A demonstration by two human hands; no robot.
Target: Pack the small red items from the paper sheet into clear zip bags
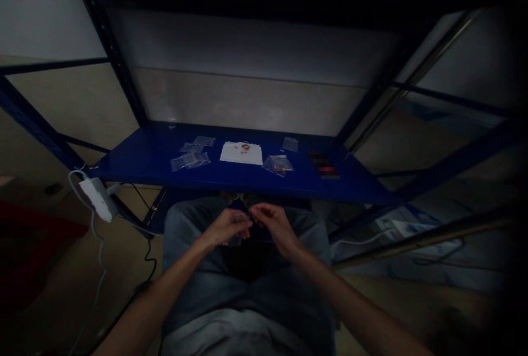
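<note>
Small clear plastic bag (236, 232) is showing from my head-camera feed at the thumb side of the left hand (226, 227), low over the person's lap. Its long axis seems to be running away from the chest, though the dim light is blurring its edges. The left hand is nearer and is curling around the bag, apparently gripping it between thumb and fingers. The right hand (273, 225) is reaching in from 3 o'clock, with its fingertips (253, 214) pinching together just beside the bag's upper edge; I cannot tell from here whether they are touching the plastic. Both hands are hovering above blue denim jeans (247, 295). At 12 o'clock, a blue painted steel shelf (140, 160) is carrying a white paper sheet (241, 153) dotted with small pink and yellow pieces (244, 148). Flat clear plastic bags (190, 162) are lying toward 11 o'clock, and a clear plastic bag holding small reddish pieces (278, 165) is lying toward 1 o'clock. A dark strip with red bands (324, 164) is sitting farther along, near 2 o'clock, while a white power adapter (97, 199) is hanging by its cable at 9 o'clock.
</note>
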